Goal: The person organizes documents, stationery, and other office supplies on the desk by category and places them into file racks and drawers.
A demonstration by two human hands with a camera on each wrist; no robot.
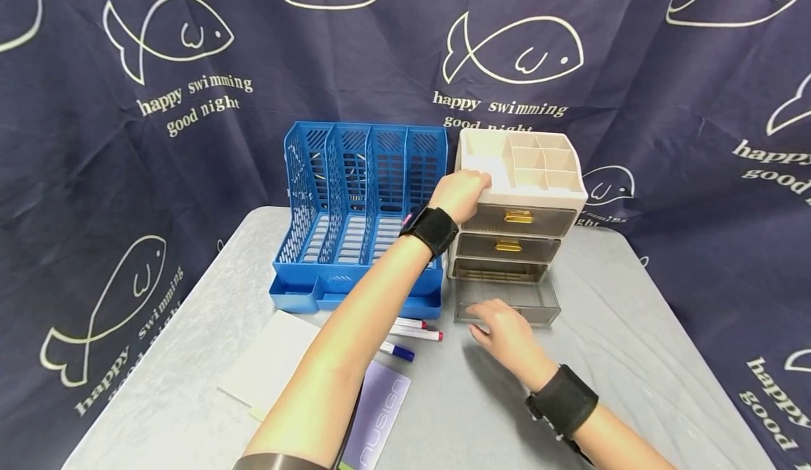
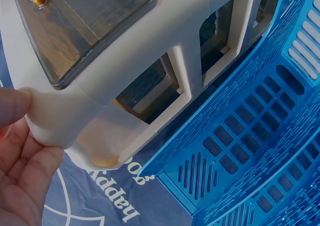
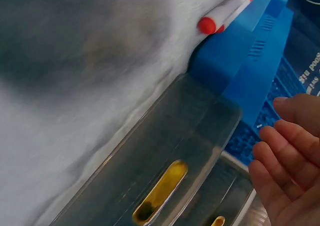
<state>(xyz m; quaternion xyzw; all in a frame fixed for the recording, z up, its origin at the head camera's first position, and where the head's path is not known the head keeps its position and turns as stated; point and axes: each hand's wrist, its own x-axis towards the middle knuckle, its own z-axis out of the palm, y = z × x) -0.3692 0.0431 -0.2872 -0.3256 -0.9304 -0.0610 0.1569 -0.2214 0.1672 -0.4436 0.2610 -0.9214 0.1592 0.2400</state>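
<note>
Left hand (image 1: 461, 194) grips the top-left corner of the beige drawer organizer (image 1: 545, 174), fingers curled over the rim; the divided top tray just past the fingertips looks empty. Right hand (image 1: 507, 333) is relaxed and flat, holding nothing, fingers just in front of the pulled-out bottom drawer (image 1: 507, 301), which shows no contents. The blue file rack (image 1: 357, 210) sits left of both hands, slots empty, with markers (image 1: 415, 329) lying by its front edge.

A blue perforated plastic file rack (image 1: 361, 202) stands tight against the beige 3-drawer desktop organizer (image 1: 519, 174), leaving no gap between them. The smoky transparent bottom drawer (image 1: 507, 301) juts out over the grey table (image 1: 633, 329). Red-capped and blue-capped markers (image 1: 412, 333) lie before the rack, with bare tabletop to the organizer's right.
</note>
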